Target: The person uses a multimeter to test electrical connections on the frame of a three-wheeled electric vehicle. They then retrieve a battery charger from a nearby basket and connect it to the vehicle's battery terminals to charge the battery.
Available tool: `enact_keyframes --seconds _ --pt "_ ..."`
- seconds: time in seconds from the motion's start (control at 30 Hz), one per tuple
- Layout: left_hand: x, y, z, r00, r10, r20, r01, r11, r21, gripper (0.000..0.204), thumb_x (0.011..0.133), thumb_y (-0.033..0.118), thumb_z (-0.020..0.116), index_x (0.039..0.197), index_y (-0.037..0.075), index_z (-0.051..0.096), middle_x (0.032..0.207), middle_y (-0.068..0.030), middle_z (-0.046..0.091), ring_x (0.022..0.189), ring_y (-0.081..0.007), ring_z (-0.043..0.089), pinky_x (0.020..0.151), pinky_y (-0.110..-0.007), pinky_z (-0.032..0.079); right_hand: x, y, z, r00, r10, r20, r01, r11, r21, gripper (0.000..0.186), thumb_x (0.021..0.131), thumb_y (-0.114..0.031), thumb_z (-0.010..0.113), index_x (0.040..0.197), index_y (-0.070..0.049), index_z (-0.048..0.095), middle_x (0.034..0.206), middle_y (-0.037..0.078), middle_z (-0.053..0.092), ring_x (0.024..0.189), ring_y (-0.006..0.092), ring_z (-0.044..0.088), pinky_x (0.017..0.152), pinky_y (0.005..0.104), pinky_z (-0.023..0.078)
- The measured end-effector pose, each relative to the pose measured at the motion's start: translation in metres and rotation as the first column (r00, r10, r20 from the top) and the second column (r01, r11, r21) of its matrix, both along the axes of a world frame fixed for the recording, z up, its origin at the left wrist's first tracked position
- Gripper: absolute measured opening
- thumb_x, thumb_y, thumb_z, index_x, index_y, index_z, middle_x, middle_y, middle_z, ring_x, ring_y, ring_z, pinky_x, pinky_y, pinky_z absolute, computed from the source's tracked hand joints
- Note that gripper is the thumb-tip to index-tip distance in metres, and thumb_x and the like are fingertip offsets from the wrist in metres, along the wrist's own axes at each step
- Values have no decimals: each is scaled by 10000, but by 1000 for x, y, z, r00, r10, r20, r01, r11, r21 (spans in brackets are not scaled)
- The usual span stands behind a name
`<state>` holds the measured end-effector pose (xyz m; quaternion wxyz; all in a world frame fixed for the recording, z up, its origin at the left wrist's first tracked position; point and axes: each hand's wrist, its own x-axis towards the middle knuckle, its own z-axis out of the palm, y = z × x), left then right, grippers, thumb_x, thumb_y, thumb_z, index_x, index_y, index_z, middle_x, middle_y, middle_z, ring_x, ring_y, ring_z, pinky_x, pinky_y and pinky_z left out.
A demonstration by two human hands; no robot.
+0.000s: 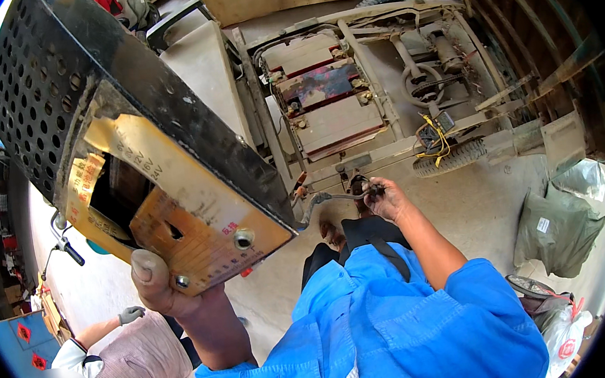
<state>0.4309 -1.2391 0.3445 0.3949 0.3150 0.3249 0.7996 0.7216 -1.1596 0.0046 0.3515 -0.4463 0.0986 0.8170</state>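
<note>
At the upper left of the head view, a black metal box (178,106) is held up close to the camera, tilted, with holes punched through one side and a ragged opening torn in its yellowed panel (212,230). The left hand (162,283) grips the box at its lower edge, the thumb lying against the panel's corner; its other fingers are mostly hidden. A grey cable (321,197) runs from beside the box's lower right corner to the right hand (387,200), whose thumb and fingers pinch its dark end; the end itself is too small to make out.

Beyond the hands, a dusty vehicle frame (395,142) stands over the pale floor (482,204), carrying three batteries (340,123) in a row, their sides reddish. Yellow wires (446,147) hang at the frame's near rail, just above a tyre (460,158). A dull green sack (558,233) lies to the right. At the lower left, well apart, is another person (140,358) wearing grey gloves (132,315).
</note>
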Motion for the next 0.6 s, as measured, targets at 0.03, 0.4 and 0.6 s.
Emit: enact_keyframes --seconds 0.03,0.4,0.6 --pt "-1 2 -1 1000 5 -10 -5 1000 -5 668 921 386 549 1426 16 317 1321 -175 526 1117 -254 625 891 -412 586 -1 0 -4 998 -36 -51 37 999 23 103 829 -143 654 877 -65 606 802 70 634 736 221 595 701 364 511" --pt "-12 17 -22 996 21 -92 -21 1000 -1 667 926 413 525 1409 2 318 1314 -160 516 1190 -251 557 985 -408 509 -34 33 -49 986 -67 -152 90 985 146 192 759 -84 676 940 -52 619 913 69 631 893 231 589 1051 549 373" --pt "-12 41 -29 999 14 -45 -20 990 -137 598 926 386 540 1346 15 335 1249 -153 517 1141 -247 557 947 -396 515 -102 69 -61 975 123 -184 -144 984 -106 318 885 -282 682 1027 -3 624 981 142 620 972 313 612 988 519 479"
